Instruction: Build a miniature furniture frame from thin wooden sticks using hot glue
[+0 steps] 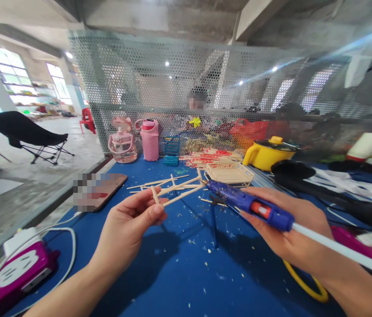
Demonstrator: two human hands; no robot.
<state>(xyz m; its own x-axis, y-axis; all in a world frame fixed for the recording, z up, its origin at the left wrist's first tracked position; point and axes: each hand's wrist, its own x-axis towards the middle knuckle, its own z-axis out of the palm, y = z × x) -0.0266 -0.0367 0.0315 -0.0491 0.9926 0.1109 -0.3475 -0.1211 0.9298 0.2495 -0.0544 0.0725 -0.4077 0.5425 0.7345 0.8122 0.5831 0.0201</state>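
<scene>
Left grip: my left hand (129, 224) pinches the stick frame (175, 190) between thumb and fingers, at its near end.
Stick frame: thin pale wooden sticks glued crosswise, held above the blue worktop (179, 268), slanting toward 1 o'clock.
Right grip: my right hand (291, 229) is wrapped around the glue gun (252, 204).
Glue gun: blue body, orange trigger, white glue stick out the back; nozzle touching the frame's far end.
12 o'clock: small stick-built bed (228, 172), loose sticks (159, 182), pink bottle (149, 140).
</scene>
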